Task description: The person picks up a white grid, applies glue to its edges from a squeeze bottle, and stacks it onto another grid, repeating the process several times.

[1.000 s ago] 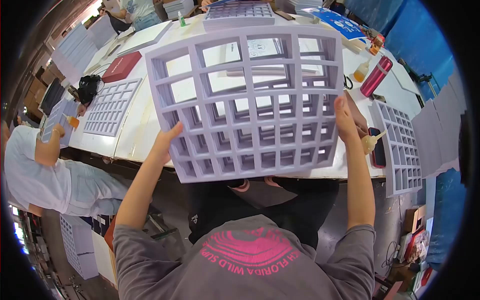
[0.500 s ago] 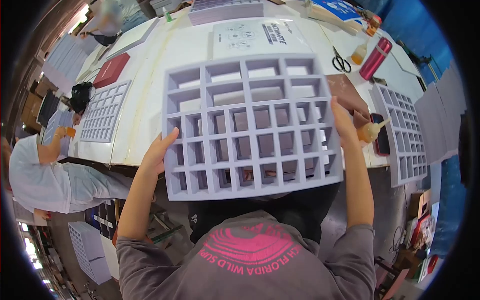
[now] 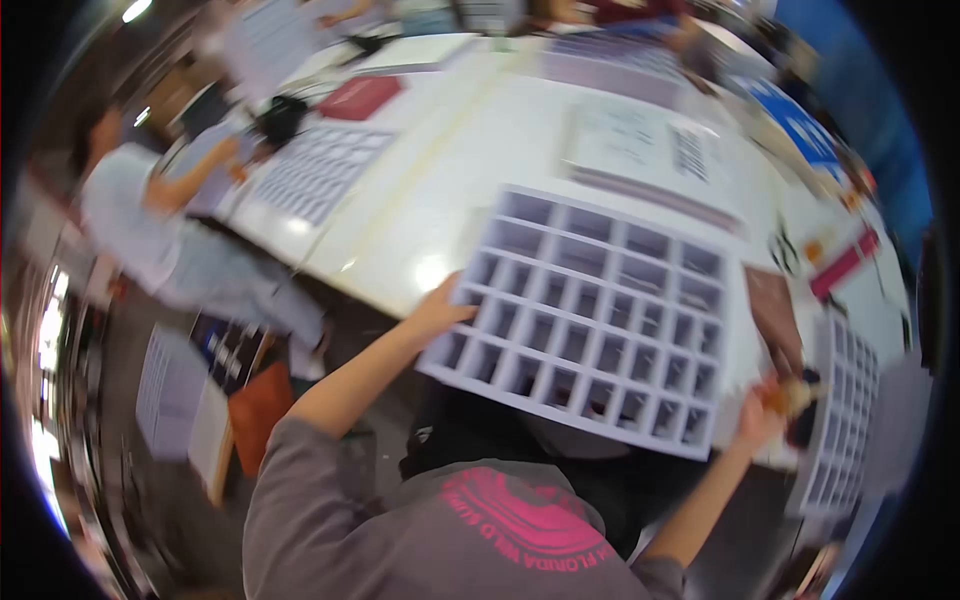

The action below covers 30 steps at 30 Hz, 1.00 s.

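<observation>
A pale lilac divider tray (image 3: 590, 320) with rows of rectangular openings lies tilted in front of me, over the table's near edge. My left hand (image 3: 445, 308) grips its left side, thumb on the top face. Away from the tray, at the right, my right hand (image 3: 762, 418) is closed around a small squeeze bottle (image 3: 795, 398) with amber contents and a pale nozzle. Motion blur softens these fingers. A dark phone (image 3: 801, 428) is partly visible beside that hand.
Another divider tray (image 3: 845, 415) stands at the right edge. Brown sheet material (image 3: 774, 310), scissors (image 3: 784, 250) and a red flask (image 3: 845, 264) lie nearby. A printed white box (image 3: 650, 155) sits farther back. At left, a person (image 3: 150, 210) works beside another tray (image 3: 325, 170).
My right hand has left the tray's right side and taken hold of the squeeze bottle. The tray has turned clockwise in view, still held by my left hand. The camera view has swung.
</observation>
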### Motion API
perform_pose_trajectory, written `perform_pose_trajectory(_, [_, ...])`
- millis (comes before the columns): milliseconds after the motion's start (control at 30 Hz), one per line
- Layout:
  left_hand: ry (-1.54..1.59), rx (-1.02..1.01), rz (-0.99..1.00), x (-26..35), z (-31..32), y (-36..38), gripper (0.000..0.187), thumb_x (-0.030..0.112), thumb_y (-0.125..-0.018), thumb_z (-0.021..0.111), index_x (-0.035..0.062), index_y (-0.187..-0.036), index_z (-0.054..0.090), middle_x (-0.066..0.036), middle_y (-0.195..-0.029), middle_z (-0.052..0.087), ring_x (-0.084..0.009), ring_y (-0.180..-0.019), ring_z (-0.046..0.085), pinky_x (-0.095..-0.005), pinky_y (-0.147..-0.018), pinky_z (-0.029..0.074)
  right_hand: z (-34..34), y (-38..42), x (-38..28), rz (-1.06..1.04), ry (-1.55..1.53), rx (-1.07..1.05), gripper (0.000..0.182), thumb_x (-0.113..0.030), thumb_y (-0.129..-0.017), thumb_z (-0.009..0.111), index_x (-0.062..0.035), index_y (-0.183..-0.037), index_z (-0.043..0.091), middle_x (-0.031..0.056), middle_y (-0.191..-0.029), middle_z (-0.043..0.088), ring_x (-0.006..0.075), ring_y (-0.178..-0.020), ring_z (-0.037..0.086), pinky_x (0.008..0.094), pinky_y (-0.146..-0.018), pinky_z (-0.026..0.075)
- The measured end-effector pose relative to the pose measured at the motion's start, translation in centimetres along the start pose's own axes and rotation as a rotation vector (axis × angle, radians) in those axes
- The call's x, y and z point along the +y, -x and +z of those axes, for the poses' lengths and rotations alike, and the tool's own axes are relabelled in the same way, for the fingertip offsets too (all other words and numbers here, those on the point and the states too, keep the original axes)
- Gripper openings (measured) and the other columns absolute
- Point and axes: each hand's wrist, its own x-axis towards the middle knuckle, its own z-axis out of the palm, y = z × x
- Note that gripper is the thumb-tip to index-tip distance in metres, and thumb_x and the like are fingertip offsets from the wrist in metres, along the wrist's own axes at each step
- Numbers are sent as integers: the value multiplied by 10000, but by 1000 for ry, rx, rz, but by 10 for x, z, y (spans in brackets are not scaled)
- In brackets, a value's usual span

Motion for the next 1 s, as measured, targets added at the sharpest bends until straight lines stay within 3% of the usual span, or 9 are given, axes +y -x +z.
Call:
perform_pose_trajectory(133, [-160,96,94,-8,2,-4,614,-36,-691,544,26,-1289,419,-162,-1178,529,-241,-1119,492,-346,-939,396,-30,-22,-48,54,-505,471,479,-208,-786,544,17,-1203,473,163,-1043,539,207,-763,467,316,-621,364])
perform_pose_trajectory(300, [-131,141,36,-16,4,-10,613,-79,-684,489,42,-1282,433,-174,-1189,533,-273,-1112,512,-339,-930,404,-23,-15,-40,70,-257,258,543,-145,-727,585,-8,-1233,445,150,-1107,527,173,-718,419,262,-566,329])
perform_pose_trajectory(467, [-81,153,26,-25,9,-15,584,-65,-710,512,40,-1280,433,-163,-1183,545,-260,-1100,526,-331,-919,413,84,49,25,73,-122,50,615,-109,-748,613,7,-1303,373,155,-1130,510,139,-643,377,252,-548,328])
perform_pose_trajectory(600, [-116,142,157,-19,12,-9,528,11,-753,571,19,-1264,436,-159,-1185,546,-268,-1095,528,-350,-926,408,134,72,27,-24,309,-108,565,-228,-892,553,9,-1342,306,164,-1327,414,152,-793,480,246,-639,414])
perform_pose_trajectory(700, [-238,171,353,6,13,4,499,44,-788,567,20,-1269,434,-146,-1191,545,-257,-1100,521,-346,-936,399,154,90,18,-52,571,97,575,-260,-892,558,9,-1335,311,153,-1323,420,178,-978,528,243,-709,456])
perform_pose_trajectory(800, [-468,351,556,3,12,1,492,71,-855,523,54,-1324,374,-121,-1187,538,-213,-1061,538,-320,-895,433,108,95,-44,52,645,-186,576,-325,-892,548,-33,-1337,327,140,-1324,420,244,-1141,490,311,-822,477])
perform_pose_trajectory(867, [105,180,443,42,30,43,513,118,-887,517,72,-1354,308,-119,-1162,539,-198,-1005,559,-315,-838,463,150,111,-3,-268,763,5,494,-354,-918,506,-59,-1301,405,134,-1297,467,253,-1157,496,328,-859,480])
perform_pose_trajectory(900, [383,97,370,56,39,62,527,142,-904,514,81,-1369,275,-118,-1150,540,-190,-977,570,-312,-809,478,160,116,-2,-259,762,-50,502,-364,-912,512,-59,-1297,409,132,-1296,469,250,-1155,497,331,-877,471])
perform_pose_trajectory(1000, [588,134,231,33,81,91,528,189,-939,481,106,-1382,207,-115,-1123,539,-174,-935,583,-314,-748,502,155,114,-24,-77,685,-260,531,-364,-900,526,-29,-1295,408,142,-1283,480,244,-1157,496,346,-977,411])
